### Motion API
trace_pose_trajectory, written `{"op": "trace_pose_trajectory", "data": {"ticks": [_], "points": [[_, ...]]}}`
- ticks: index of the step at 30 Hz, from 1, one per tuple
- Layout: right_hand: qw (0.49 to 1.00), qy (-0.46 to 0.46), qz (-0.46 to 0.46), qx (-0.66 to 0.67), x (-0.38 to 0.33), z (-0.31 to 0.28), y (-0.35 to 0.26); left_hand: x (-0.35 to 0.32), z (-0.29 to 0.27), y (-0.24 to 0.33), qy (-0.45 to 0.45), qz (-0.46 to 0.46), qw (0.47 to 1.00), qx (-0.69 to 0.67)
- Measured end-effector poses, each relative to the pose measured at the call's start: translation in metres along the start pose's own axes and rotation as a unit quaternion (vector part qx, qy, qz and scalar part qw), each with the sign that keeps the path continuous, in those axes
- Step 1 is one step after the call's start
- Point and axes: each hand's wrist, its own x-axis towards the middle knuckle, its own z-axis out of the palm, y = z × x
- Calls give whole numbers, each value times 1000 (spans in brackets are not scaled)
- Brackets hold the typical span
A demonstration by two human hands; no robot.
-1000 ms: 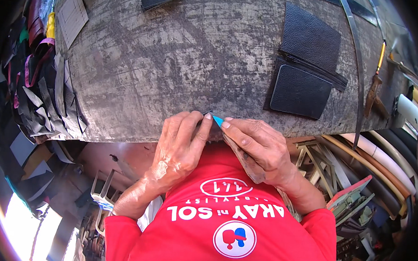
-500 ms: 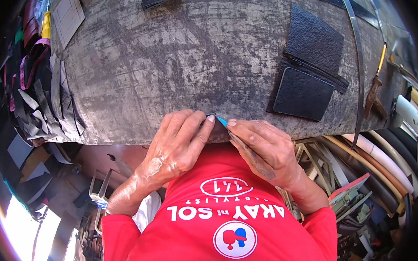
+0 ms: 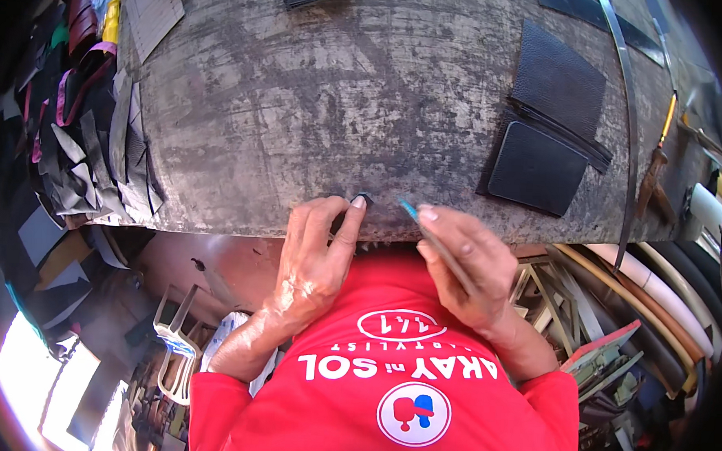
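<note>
My left hand [image 3: 321, 244] is closed at the table's front edge. Its thumb and forefinger press a small dark piece [image 3: 367, 199], possibly leather, against the tabletop; most of it is hidden under the fingers. To the right, my right hand [image 3: 477, 264] grips a slim flat tool [image 3: 449, 263] that ends in a teal tip [image 3: 408, 207]. The tip points toward the left hand and stands apart from the dark piece. Whether the tool has a blade cannot be made out.
Black textured panels [image 3: 537, 168] lie on the scuffed table [image 3: 301, 116] at right, beside a long dark strip [image 3: 626, 101] and a wooden-handled tool [image 3: 657, 184]. Dark scraps [image 3: 95, 154] pile up at left. Rolls of material [image 3: 659, 302] stand below the table's right end.
My right hand has drawn the teal tip right, away from the small dark piece. My left hand keeps its hold. The whole view has shifted slightly.
</note>
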Motion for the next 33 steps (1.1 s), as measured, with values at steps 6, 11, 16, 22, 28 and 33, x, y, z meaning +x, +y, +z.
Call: {"op": "trace_pose_trajectory", "data": {"ticks": [6,11,16,22,28,33], "points": [[998,-53,-42,-19,4,12,5,-1,2,3,0,0,1000,-1],[993,-109,-36,-1,12,6,3,-2,2,2,-6,1,1000,-6],[991,-128,-22,-6,13,5,0,-1,2,2,-4,2,1000,-1],[988,-153,-4,10,19,0,-1,2,0,3,-10,3,1000,5],[985,-174,14,20,20,-1,2,3,-1,1,-18,8,1000,8],[981,-191,14,13,21,-1,4,3,-5,1,-29,14,999,-4]]}}
